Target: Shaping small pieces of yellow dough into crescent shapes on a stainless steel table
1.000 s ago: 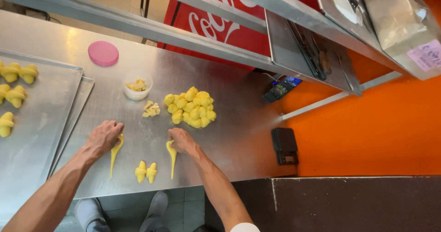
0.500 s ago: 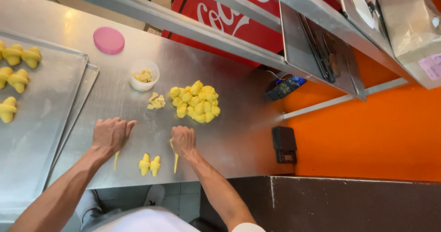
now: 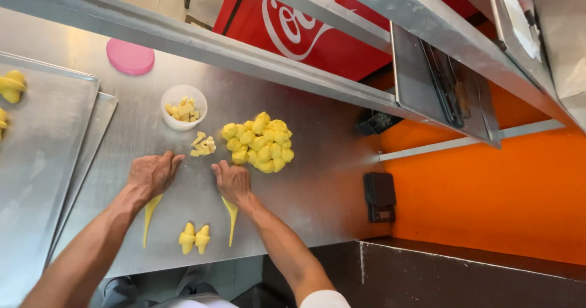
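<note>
Two yellow dough strips lie on the steel table (image 3: 329,161): the left strip (image 3: 149,216) trails from under the left hand (image 3: 151,173), the right strip (image 3: 231,217) from under the right hand (image 3: 232,181), and both hands press down flat with fingers open. Between the strips sit two shaped pieces (image 3: 194,238). Beyond the hands are a dough-ball pile (image 3: 259,143), small chunks (image 3: 202,145), a white cup (image 3: 183,106), a pink lid (image 3: 130,56), and trays (image 3: 43,143) at left.

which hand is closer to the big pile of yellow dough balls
The right hand. It lies flat just below-left of the pile of yellow dough balls, pressing a dough strip. The left hand is farther left, beyond the right one.
</note>
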